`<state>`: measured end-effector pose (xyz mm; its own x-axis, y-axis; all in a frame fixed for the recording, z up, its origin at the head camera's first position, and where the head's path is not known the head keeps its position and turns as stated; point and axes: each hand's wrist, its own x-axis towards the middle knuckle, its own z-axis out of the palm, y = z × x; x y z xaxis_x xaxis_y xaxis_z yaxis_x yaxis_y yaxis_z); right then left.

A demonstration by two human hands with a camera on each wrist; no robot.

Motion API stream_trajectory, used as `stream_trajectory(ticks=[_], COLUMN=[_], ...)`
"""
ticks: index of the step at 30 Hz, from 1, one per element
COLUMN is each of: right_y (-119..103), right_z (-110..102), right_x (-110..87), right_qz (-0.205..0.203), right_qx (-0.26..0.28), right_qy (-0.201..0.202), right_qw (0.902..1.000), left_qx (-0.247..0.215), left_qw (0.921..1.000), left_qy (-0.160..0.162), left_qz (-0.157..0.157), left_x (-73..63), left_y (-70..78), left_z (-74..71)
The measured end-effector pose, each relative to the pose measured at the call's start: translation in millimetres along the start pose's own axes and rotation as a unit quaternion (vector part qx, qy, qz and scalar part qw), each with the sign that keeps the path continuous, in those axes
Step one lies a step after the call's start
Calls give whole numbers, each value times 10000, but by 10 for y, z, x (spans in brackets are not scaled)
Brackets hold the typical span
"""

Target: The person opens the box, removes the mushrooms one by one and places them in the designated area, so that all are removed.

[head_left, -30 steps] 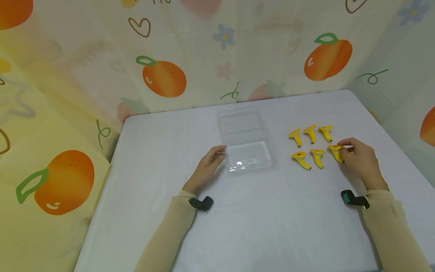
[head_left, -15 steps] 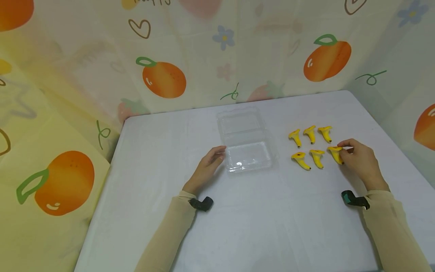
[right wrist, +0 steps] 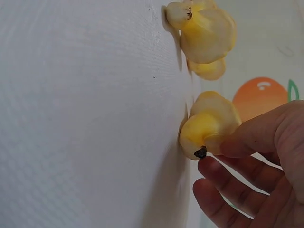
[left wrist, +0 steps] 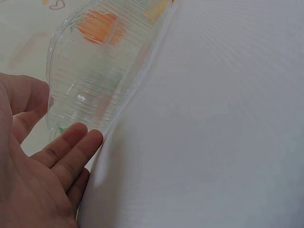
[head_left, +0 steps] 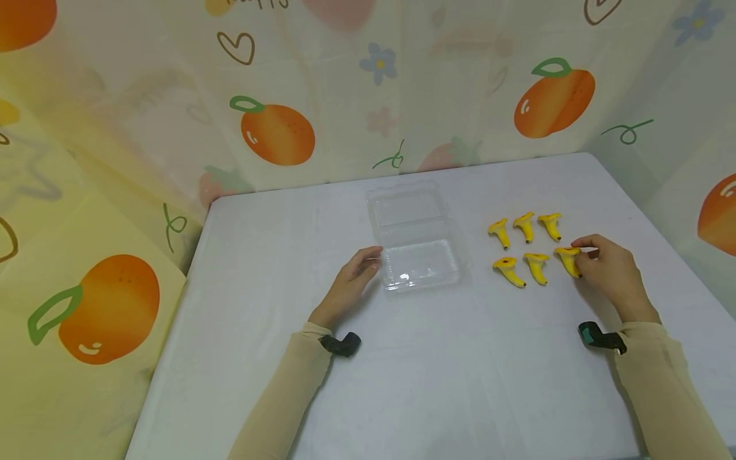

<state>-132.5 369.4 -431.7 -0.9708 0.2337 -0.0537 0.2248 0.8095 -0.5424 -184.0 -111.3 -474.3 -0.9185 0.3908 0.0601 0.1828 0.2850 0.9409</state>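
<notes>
Seen from the head, my left hand (head_left: 347, 282) rests on the table with its fingertips at the left edge of a clear plastic clamshell box (head_left: 422, 286), whose lid is folded back. The left wrist view shows loosely extended fingers (left wrist: 73, 154) beside the box's ribbed wall (left wrist: 90, 80). On the right, my right hand (head_left: 615, 276) pinches the rim of a yellow trumpet-shaped mushroom (head_left: 567, 260) between thumb and index finger. In the right wrist view this mushroom (right wrist: 202, 130) sits on the tablecloth, its dark stem tip near the curled fingers.
Several similar yellow mushrooms (head_left: 536, 268) lie in two rows left of and behind the right hand. A white cloth covers the table (head_left: 448, 370). Behind it hangs a curtain (head_left: 345, 83) printed with oranges. Black wrist cameras (head_left: 342, 345) sit on both cuffs.
Both hands hold almost the same place over the last second. The box and mushrooms stay put; only a slight shift of the head view shows.
</notes>
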Motion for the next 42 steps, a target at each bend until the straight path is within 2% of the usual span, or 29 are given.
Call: stream_trajectory(ticks=[7, 13, 23, 24, 28, 34, 42], right_y=[2, -6, -180, -206, -310, -400, -611], right_z=[-40, -94, -176, -185, -206, -180, -126], right_x=[-14, -16, -4, -5, 15, 58, 134], right_qz=[-33, -153, -454, -472, -559, -754, -917], right_qx=[32, 58, 136, 167, 291, 447, 565], right_qy=[18, 185, 1206, 1289, 1496, 1633, 1450], right_qw=[10000, 9997, 9916, 9904, 9867, 9827, 9836], left_qx=[-7, -21, -94, -72, -128, -269, -666], left_qw=[10000, 10000, 9999, 10000, 9999, 9996, 9978], left_qy=[14, -3, -33, -4, 29, 27, 42], left_qz=[4, 12, 11, 43, 26, 27, 56], left_x=[10, 23, 35, 47, 53, 60, 66], left_y=[3, -8, 18, -26, -18, -10, -28], left_z=[9, 10, -7, -3, 0, 15, 20])
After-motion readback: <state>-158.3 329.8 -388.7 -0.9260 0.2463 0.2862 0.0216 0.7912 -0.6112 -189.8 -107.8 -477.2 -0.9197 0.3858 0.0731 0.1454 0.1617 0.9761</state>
